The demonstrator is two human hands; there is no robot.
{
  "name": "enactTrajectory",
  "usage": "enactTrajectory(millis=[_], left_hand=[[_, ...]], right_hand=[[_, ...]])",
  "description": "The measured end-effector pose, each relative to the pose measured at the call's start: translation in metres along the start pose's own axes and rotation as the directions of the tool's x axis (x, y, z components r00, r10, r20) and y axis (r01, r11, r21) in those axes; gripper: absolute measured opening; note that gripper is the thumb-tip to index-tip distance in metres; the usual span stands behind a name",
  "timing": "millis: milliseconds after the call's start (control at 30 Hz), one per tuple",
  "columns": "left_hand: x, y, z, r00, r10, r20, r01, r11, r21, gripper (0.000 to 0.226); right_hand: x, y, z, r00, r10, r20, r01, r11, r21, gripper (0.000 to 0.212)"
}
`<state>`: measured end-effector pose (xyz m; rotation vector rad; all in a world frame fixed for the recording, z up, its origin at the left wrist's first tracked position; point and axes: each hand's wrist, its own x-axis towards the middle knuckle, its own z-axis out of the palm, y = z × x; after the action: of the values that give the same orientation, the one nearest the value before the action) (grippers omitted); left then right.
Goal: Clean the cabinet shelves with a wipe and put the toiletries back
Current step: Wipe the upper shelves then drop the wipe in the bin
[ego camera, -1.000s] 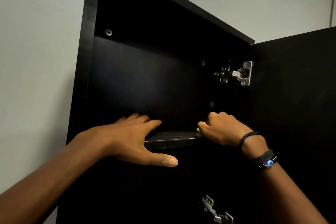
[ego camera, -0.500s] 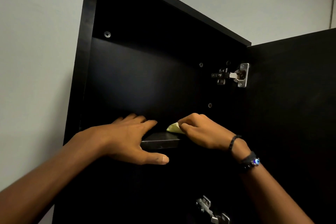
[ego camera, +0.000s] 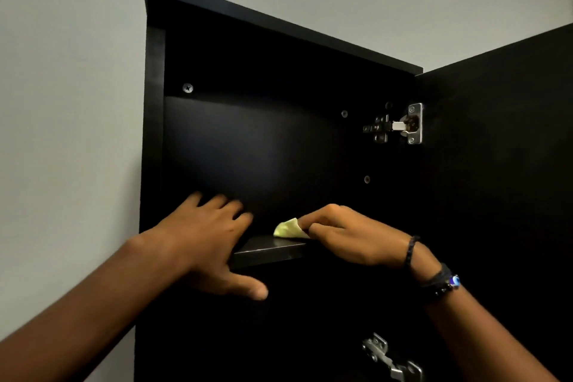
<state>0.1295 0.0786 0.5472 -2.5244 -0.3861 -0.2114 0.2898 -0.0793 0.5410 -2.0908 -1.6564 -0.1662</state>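
Wipe (ego camera: 288, 229) beneath right hand (ego camera: 350, 236), on shelf (ego camera: 266, 250)

We read the cabinet (ego camera: 153, 133) as black laminate board, matt. Its back panel, above the fingers of the left hand (ego camera: 201, 245), shows a dull sheen. The shelf (ego camera: 269, 253) front edge, btw. the two sets of fingers, looks smoother, semi-gloss, catching light. The wipe (ego camera: 288, 229), pinched in the fingers of the right hand (ego camera: 350, 239), is pale yellow, soft, matt & creased; cloth or paper, we can't tell. Upper hinge (ego camera: 400, 125), well above those fingers, & lower hinge (ego camera: 390, 360), below them: bright shiny metal. Screw (ego camera: 187, 88), above the left fingers: metal. Wrist bands (ego camera: 410, 253): dark braided cord, glossy beads. Wall (ego camera: 68, 102): smooth matt paint.
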Motion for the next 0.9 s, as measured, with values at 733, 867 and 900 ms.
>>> enactTrajectory(millis=[733,867,900], left_hand=[[-0.048,-0.011,-0.015,0.979,-0.174,0.11,0.078,0.808,0.584,0.077],[-0.045,-0.006,-0.007,0.991,-0.133,0.03,0.101,0.867,0.487,0.092],[-0.043,-0.003,-0.003,0.993,-0.114,-0.023,0.113,0.894,0.435,0.094]], right_hand=[[0.037,-0.066,0.036,0.937,-0.341,0.075,0.34,0.94,0.032,0.037],[0.0,-0.018,0.004,0.998,-0.063,-0.031,0.06,0.994,-0.092,0.034],[-0.006,-0.002,-0.004,0.996,0.063,-0.064,-0.071,0.988,-0.133,0.032]])
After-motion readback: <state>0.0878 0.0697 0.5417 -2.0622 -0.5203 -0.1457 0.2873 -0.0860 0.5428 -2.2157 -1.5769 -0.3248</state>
